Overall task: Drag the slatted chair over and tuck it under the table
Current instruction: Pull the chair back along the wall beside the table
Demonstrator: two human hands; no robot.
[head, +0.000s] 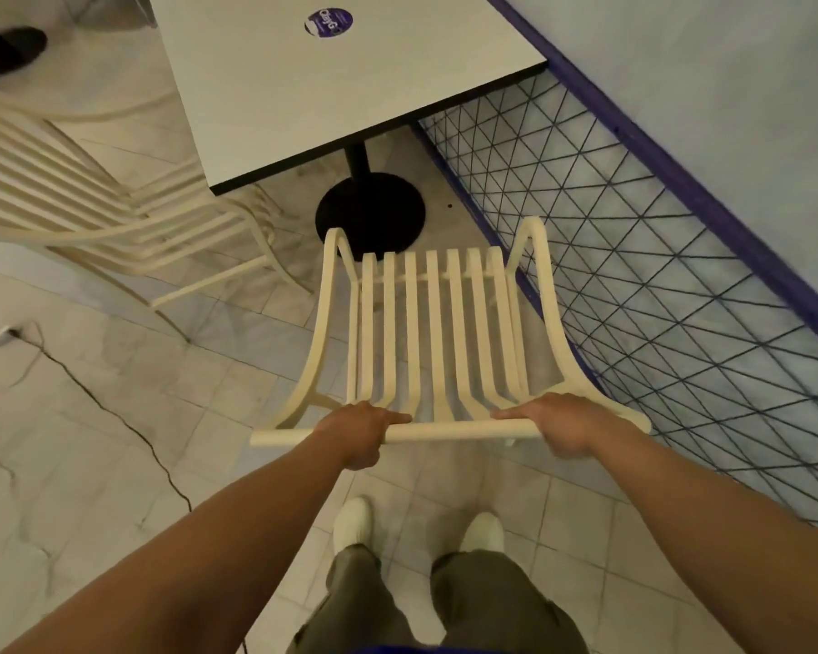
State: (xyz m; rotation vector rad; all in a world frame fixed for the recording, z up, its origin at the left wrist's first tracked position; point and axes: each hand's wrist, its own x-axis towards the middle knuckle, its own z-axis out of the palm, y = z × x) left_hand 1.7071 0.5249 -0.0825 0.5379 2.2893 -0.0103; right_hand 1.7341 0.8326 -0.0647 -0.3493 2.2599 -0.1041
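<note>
A cream slatted chair stands in front of me, seen from behind its back. My left hand grips the left part of its top rail. My right hand grips the right part of the same rail. The chair's front edge lies close to the black round base of the table. The white square table stands just beyond, its near edge short of the chair's seat. A round purple sticker lies on the tabletop.
A second cream slatted chair stands at the left, partly under the table's left side. A dark wire-mesh fence with a purple rail runs along the right. A thin cable crosses the tiled floor at left. Another black table base sits far left.
</note>
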